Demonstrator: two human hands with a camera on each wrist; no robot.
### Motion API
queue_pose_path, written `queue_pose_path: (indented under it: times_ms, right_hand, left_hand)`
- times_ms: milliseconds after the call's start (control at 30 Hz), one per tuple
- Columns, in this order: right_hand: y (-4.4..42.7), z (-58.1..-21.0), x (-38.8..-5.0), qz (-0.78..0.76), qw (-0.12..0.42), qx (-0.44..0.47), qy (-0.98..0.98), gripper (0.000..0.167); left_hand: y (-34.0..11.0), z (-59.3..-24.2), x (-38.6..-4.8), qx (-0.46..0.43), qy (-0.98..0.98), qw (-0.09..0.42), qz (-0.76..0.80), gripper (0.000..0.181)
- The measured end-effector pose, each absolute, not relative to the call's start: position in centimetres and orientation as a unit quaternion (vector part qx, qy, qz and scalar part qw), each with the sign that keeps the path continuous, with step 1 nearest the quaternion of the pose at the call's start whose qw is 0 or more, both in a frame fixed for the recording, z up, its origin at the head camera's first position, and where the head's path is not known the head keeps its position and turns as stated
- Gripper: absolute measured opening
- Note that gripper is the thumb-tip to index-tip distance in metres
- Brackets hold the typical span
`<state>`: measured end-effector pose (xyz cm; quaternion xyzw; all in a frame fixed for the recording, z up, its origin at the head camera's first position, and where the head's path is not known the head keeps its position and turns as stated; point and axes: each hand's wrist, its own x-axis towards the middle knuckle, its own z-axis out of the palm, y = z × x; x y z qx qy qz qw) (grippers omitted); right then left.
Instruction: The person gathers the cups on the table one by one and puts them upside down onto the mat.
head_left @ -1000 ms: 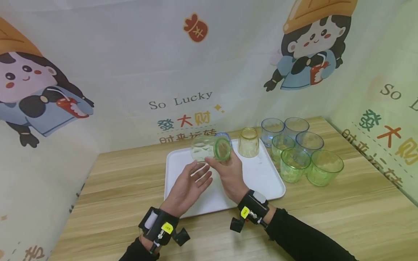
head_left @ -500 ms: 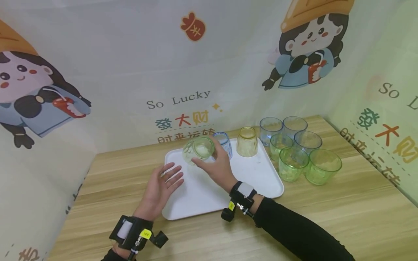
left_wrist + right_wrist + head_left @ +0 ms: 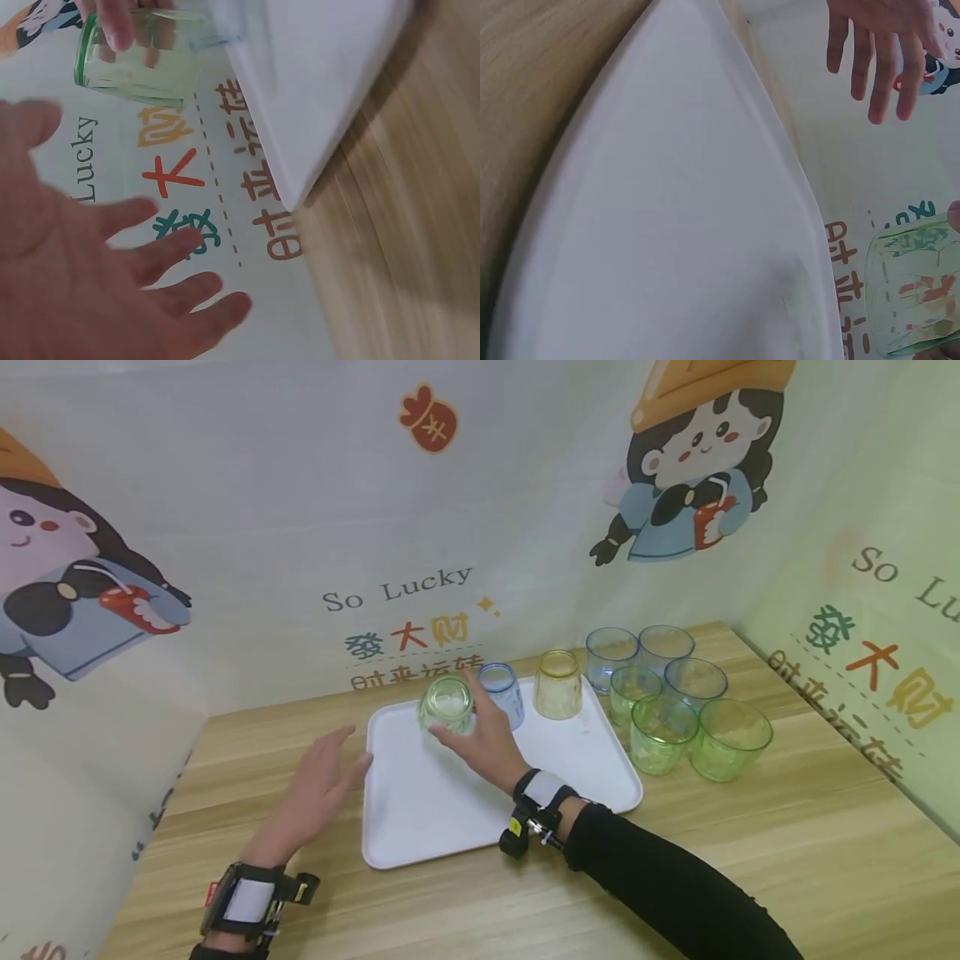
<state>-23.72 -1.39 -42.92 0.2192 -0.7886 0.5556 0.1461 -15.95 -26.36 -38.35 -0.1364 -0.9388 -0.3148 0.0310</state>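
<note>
Tumbler (image 3: 444, 703) of clear, pale green glass, with gently faceted sides and a thicker, deeper green ring at its upper end, is held off a white tray (image 3: 442, 802), above its eleven o'clock part as the head camera sees it. The right hand (image 3: 486, 743) grips it from four o'clock, thumb and fingers clamped on opposite sides. The left hand (image 3: 315, 781) is at the tray's nine o'clock, its fingers extended and spread apart in the left wrist view. At the tray's twelve o'clock stands a blue glass (image 3: 508, 698), at one o'clock a yellow glass (image 3: 557, 693). Off the tray at two o'clock, three blue-rimmed glasses (image 3: 611, 662) and three green glasses (image 3: 663, 742) stand close together on the wooden table (image 3: 450, 910), mouths up. At eleven o'clock from the tray, the back wall (image 3: 262, 485) reads "So Lucky" in dark letters, then 發大财 in teal, red and yellow, then 时来运转 in brown. At two o'clock, the right wall (image 3: 810, 560) repeats the lettering, its English cut off after "So Lu". The yellow tag (image 3: 515, 826) on the right wrist is too small to read.
</note>
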Motion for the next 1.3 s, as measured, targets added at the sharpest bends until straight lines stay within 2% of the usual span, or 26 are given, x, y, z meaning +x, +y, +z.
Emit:
queue_pose_path:
  times_ms: [233, 467, 667, 800, 1300]
  right_hand:
    - [-2.2, -42.9, -24.1, 0.523, 0.144, 0.215, -0.812, 0.091]
    - [-2.8, -43.4, -24.4, 0.516, 0.136, 0.22, -0.816, 0.075]
    - [-3.0, -43.6, -24.3, 0.514, 0.122, 0.207, -0.824, 0.074]
    - [-3.1, -43.9, -24.5, 0.513, 0.121, 0.193, -0.827, 0.072]
    - [-4.2, -43.4, -25.5, 0.513, 0.089, 0.173, -0.836, 0.07]
  left_hand:
    - [-27.3, -38.8, -14.7, -0.158, -0.967, -0.022, -0.198, 0.082]
    - [-28.2, -39.8, -14.0, -0.16, -0.973, 0.002, -0.167, 0.081]
    - [-28.4, -39.8, -13.6, -0.132, -0.979, -0.01, -0.154, 0.085]
    - [-28.5, -39.8, -13.8, -0.109, -0.984, 0.003, -0.14, 0.088]
    - [-28.6, -39.8, -13.8, -0.105, -0.984, 0.006, -0.141, 0.09]
